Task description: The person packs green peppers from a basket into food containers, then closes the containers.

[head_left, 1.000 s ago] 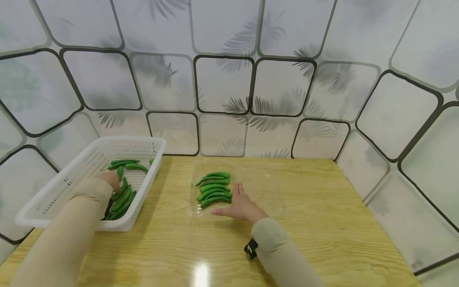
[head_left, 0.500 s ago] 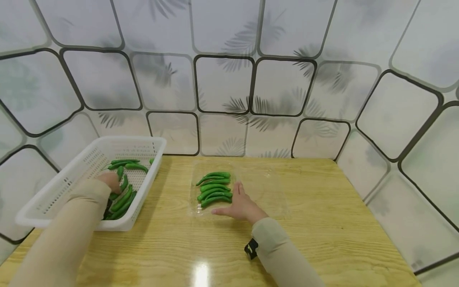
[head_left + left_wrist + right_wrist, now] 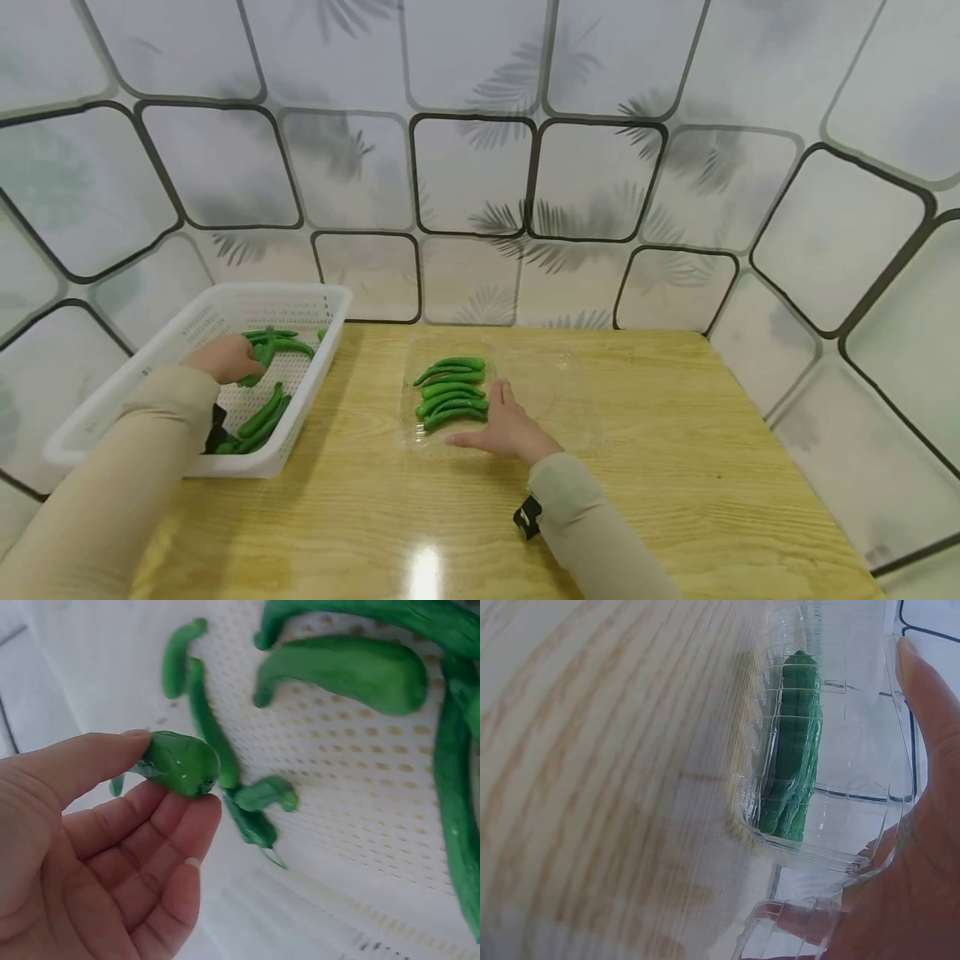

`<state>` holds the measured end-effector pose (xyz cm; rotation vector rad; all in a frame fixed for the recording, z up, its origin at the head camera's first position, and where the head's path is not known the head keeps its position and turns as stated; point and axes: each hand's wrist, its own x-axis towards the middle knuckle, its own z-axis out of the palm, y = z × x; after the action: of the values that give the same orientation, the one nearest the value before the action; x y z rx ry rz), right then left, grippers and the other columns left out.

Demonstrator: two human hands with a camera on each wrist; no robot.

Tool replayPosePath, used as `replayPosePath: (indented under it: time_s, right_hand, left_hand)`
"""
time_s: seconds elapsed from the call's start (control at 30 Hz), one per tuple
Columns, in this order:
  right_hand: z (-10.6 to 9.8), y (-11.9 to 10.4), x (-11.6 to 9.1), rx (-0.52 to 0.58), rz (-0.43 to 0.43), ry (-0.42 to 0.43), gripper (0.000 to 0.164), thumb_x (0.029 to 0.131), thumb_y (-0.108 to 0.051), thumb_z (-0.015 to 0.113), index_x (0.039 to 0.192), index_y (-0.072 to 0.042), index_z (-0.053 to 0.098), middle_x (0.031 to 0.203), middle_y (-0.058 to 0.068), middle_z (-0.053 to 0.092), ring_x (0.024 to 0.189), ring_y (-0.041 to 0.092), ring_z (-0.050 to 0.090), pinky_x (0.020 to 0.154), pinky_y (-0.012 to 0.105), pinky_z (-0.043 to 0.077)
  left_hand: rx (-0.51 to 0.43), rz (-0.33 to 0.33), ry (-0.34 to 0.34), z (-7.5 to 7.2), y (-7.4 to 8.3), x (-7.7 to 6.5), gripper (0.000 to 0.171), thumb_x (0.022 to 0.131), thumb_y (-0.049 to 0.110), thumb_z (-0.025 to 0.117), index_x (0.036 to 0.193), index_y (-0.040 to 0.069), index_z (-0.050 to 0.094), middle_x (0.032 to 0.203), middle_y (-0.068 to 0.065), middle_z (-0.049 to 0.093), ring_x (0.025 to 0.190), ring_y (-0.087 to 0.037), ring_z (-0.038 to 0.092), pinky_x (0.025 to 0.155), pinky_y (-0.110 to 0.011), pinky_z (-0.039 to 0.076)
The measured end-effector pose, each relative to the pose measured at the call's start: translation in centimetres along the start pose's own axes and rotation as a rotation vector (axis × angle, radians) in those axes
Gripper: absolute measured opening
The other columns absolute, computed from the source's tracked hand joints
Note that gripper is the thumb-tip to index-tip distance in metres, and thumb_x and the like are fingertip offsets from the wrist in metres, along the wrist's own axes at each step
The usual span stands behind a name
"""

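Note:
In the white basket (image 3: 341, 321) at the left, my left hand (image 3: 225, 358) pinches a green chili pepper (image 3: 184, 763) between thumb and fingertips, above the perforated bottom. Several other peppers (image 3: 345, 671) lie around it in the basket. My right hand (image 3: 506, 427) rests at the near right corner of a clear plastic clamshell box (image 3: 408, 358), its thumb along the front edge and its fingers stretched forward along the side. A row of green peppers (image 3: 454, 390) lies in the box. Through the clear wall the right wrist view shows the nearest pepper (image 3: 795, 742).
The box's clear lid (image 3: 555, 400) lies folded back to the right on the wooden table (image 3: 675, 467). A patterned wall covering (image 3: 472, 175) stands close behind the table and along its sides. The basket's raised rim surrounds the left hand's area.
The left hand lifts away from the near peppers in the basket, with one pepper now in its fingers. The right hand stays at the box. The head view shifts slightly.

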<state>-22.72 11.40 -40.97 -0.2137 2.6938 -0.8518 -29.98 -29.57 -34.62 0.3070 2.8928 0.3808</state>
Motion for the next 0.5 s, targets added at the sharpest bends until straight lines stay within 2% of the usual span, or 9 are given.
replayPosePath:
  time_s: [0.17, 0.4, 0.5]
  right_hand:
    - [0.0, 0.0, -0.1, 0.0, 0.0, 0.003, 0.12, 0.074, -0.063, 0.066, 0.147, 0.0, -0.004, 0.153, 0.018, -0.009, 0.138, 0.037, 0.011, 0.108, 0.049, 0.023]
    - [0.0, 0.0, 0.0, 0.0, -0.005, 0.008, 0.119, 0.074, -0.062, 0.066, 0.147, 0.001, -0.004, 0.153, 0.019, -0.008, 0.138, 0.037, 0.013, 0.108, 0.048, 0.024]
    - [0.1, 0.1, 0.1, -0.005, -0.003, 0.01, 0.12, 0.073, -0.063, 0.066, 0.147, 0.0, -0.004, 0.153, 0.018, -0.008, 0.137, 0.038, 0.014, 0.107, 0.048, 0.025]
  left_hand:
    - [0.007, 0.041, 0.042, -0.8, 1.5, -0.2, 0.043, 0.086, 0.014, 0.056, 0.051, 0.018, 0.033, 0.048, 0.007, 0.025, 0.045, -0.007, 0.02, 0.048, -0.026, 0.025]
    - [0.011, 0.032, 0.094, -1.6, 3.5, -0.7, 0.037, 0.087, 0.015, 0.056, 0.056, 0.015, 0.036, 0.051, 0.005, 0.029, 0.047, -0.01, 0.026, 0.048, -0.027, 0.025]
    - [0.011, 0.029, 0.116, -1.9, 4.3, -0.9, 0.027, 0.089, 0.014, 0.055, 0.065, 0.007, 0.046, 0.056, -0.001, 0.04, 0.05, -0.014, 0.036, 0.049, -0.03, 0.031]
